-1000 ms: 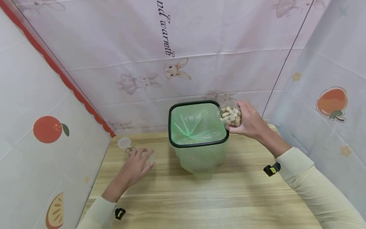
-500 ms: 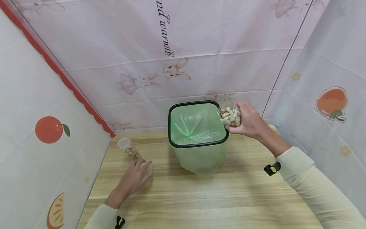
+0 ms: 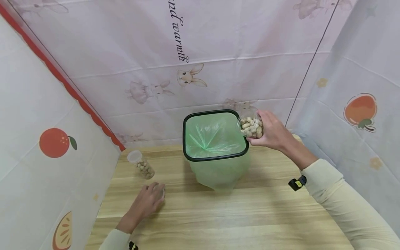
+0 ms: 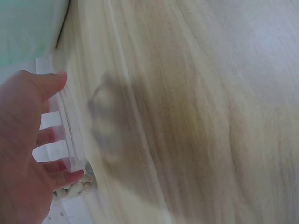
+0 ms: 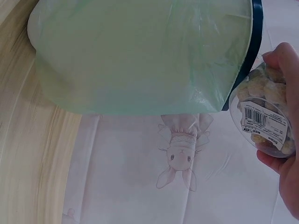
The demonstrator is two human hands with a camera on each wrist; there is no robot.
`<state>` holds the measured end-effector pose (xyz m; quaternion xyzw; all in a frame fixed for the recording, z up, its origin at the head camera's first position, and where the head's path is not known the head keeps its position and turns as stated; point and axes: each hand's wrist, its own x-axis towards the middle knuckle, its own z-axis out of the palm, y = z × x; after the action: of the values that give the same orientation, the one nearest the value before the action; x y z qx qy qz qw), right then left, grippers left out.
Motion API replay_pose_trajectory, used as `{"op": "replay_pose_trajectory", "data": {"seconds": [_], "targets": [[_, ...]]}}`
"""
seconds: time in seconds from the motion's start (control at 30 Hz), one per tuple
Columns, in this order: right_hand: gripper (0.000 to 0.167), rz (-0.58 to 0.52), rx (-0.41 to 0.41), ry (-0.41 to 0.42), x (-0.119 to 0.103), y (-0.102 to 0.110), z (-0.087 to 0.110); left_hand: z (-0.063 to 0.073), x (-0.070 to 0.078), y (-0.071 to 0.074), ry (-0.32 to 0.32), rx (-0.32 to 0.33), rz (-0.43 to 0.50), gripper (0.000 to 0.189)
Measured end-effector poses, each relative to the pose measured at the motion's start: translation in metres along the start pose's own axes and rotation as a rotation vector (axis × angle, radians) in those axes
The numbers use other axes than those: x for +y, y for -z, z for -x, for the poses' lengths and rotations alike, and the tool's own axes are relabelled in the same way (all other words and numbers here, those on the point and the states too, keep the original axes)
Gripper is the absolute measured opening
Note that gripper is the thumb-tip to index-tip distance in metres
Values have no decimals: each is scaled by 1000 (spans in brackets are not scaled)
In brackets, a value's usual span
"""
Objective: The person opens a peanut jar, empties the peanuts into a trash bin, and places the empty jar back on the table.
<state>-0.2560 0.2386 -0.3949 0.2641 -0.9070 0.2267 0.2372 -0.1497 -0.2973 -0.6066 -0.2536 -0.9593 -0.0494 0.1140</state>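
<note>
My right hand [image 3: 271,130] grips a clear plastic jar [image 3: 251,126] of unshelled peanuts, tilted at the right rim of a trash bin [image 3: 215,158] lined with a green bag. A white barcode label [image 5: 264,123] shows on the jar's base in the right wrist view. Low over the table at the left, my left hand [image 3: 147,201] pinches a clear round lid [image 4: 70,126] by its edge, thumb on one side and fingers on the other. Just beyond that hand stands a second clear jar [image 3: 144,168] of peanuts with a whitish cap [image 3: 134,156].
The wood-grain table [image 3: 200,222] is enclosed by printed cloth on the back [image 3: 118,45], left and right sides. The bin stands near the table's back edge. Shadow from the left hand falls on the wood in the left wrist view.
My left hand has drawn back toward me with the lid, away from the second jar, which now shows in full. My right hand and its jar have stayed at the bin's rim.
</note>
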Motion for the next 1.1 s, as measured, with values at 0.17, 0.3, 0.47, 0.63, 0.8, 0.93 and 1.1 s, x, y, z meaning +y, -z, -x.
{"op": "replay_pose_trajectory", "data": {"seconds": [0.17,0.3,0.47,0.63,0.8,0.93,1.1], "targets": [[91,8,5,10,1,-1,0,5,1,-5,23,6,13,60],[92,13,8,17,2,-2,1,9,0,-7,47,-20,55,61],[93,17,14,21,3,-2,1,11,-1,-9,95,-96,103,63],[93,19,9,15,2,-2,1,11,-2,-11,152,-170,134,65],[93,20,8,19,0,-1,1,12,-2,-14,166,-193,143,65],[94,25,7,28,-1,0,0,14,0,-15,156,-183,150,66],[94,38,8,28,-2,2,1,15,2,-16,162,-179,165,67]]}}
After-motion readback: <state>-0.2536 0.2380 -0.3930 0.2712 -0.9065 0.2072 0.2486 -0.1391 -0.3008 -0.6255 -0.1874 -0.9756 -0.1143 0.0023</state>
